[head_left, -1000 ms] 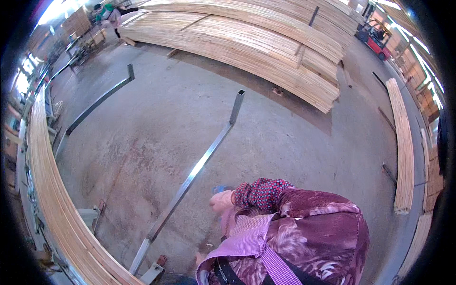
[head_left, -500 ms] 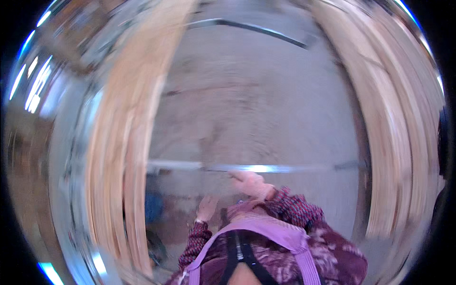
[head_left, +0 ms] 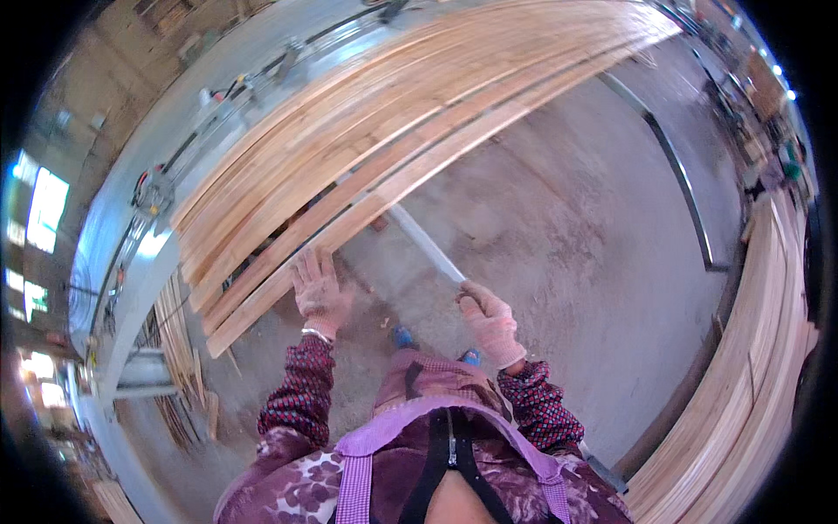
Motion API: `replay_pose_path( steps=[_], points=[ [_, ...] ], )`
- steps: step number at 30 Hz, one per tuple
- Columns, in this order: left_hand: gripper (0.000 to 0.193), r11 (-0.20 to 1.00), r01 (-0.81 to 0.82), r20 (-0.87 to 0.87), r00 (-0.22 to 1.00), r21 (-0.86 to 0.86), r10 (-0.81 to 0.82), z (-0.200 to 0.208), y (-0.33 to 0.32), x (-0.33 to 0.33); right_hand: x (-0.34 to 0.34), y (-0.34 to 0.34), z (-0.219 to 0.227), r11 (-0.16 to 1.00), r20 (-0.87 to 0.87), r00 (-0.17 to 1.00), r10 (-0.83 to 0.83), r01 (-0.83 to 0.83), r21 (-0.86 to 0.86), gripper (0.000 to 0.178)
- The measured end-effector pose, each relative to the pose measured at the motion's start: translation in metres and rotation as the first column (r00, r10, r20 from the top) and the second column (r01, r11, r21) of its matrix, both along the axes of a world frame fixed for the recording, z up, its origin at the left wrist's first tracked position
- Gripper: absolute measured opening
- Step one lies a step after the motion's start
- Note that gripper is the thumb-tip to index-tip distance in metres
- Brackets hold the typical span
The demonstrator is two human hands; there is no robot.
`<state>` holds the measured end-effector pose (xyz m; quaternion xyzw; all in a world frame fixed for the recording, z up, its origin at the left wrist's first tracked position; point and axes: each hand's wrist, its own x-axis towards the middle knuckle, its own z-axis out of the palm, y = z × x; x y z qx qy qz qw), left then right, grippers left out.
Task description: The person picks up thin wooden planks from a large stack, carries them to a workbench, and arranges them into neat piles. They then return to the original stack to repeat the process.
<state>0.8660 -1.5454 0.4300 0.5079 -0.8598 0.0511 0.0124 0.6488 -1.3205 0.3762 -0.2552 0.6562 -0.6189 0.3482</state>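
Note:
My left hand (head_left: 321, 295), in a pale pink knitted glove, has its fingers spread. Its fingertips overlap the near edge of the closest wooden board (head_left: 384, 188); whether they press on it I cannot tell. My right hand (head_left: 491, 325), gloved alike, is in front of my body with its fingers curled in. From this view it covers part of a long pale metal bar (head_left: 428, 244) that runs out from under the boards. Whether the fingers hold anything is hidden. The boards lie side by side in a long stack, with dark gaps between some of them.
Another stack of long boards (head_left: 729, 410) lies at the right. A dark angled metal bar (head_left: 676, 162) is on the floor beyond. Machinery with a long rail (head_left: 157, 192) stands past the left stack. Loose wood strips (head_left: 179, 336) are at the far left. My blue shoes (head_left: 403, 337) show below.
My view has turned left, so the left board stack now crosses in front. My left hand has risen to the boards' edge with its fingers spread. The earlier frame is blurred.

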Motion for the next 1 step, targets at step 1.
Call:
replay_pose_path(
  steps=[1],
  points=[
    [0.092, 0.999, -0.004, 0.045, 0.999, -0.041, 0.006, -0.0012, -0.0071, 0.0047, 0.0003, -0.0012, 0.0040, 1.000, 0.016, 1.000, 0.008, -0.008, 0.017, 0.034]
  ],
)
